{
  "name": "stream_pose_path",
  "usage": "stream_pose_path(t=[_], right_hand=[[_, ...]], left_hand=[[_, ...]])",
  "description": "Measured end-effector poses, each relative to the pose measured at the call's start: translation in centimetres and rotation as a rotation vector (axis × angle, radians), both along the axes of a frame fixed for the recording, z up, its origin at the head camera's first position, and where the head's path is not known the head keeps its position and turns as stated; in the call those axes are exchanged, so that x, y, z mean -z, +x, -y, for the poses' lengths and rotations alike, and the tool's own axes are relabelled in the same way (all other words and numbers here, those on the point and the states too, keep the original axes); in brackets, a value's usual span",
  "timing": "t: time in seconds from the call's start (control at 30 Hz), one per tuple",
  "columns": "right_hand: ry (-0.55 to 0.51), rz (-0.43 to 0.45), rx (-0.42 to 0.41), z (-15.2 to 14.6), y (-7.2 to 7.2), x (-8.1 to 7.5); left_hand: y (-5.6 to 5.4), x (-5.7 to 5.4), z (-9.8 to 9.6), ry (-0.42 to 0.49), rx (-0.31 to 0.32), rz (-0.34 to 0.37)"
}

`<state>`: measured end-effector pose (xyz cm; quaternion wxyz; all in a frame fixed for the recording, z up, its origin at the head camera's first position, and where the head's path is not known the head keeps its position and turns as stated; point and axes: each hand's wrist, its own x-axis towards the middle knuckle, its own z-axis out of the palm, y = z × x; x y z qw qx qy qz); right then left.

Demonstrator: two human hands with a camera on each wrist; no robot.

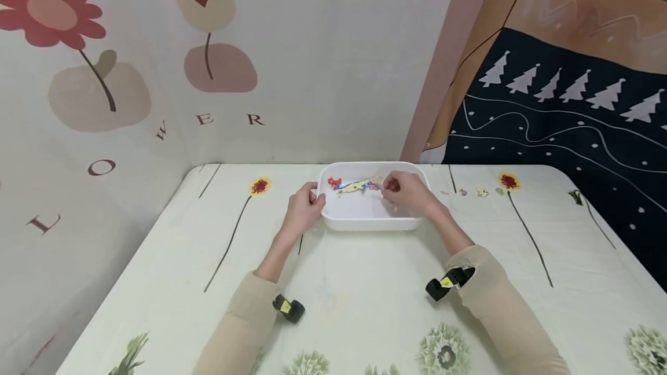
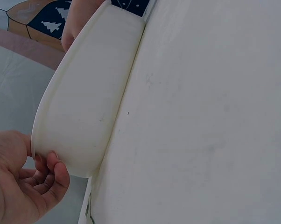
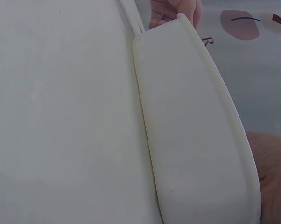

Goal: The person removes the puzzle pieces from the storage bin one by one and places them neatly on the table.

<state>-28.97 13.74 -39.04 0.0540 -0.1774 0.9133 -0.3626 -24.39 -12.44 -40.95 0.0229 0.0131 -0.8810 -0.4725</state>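
Our L hand (image 1: 304, 207): fingers pinching L rim of tray (image 1: 370, 224) | R hand (image 1: 409, 192): over tray, fingers bent, can't tell if pinching | multicol. pcs (image 1: 354, 188): in tray, just L of R fingers

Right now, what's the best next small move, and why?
The right hand seems to pinch a small piece, the left hand holds the white tray, and other small coloured pieces lie on the table at right, so I'd probably lift that piece out of the tray toward them.
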Motion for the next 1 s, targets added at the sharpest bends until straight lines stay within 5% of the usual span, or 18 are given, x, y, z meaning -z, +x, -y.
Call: stream_pose_path(t=[0.3, 1.0], right_hand=[[-0.139, -0.025, 0.072, -1.5, 0.5, -0.6], [-0.239, -0.074, 0.171, -5.9, 1.1, -1.6]], left_hand=[[0.0, 0.1, 0.1, -0.006, 0.003, 0.001], [0.0, -0.1, 0.1, 0.005, 0.006, 0.016]])
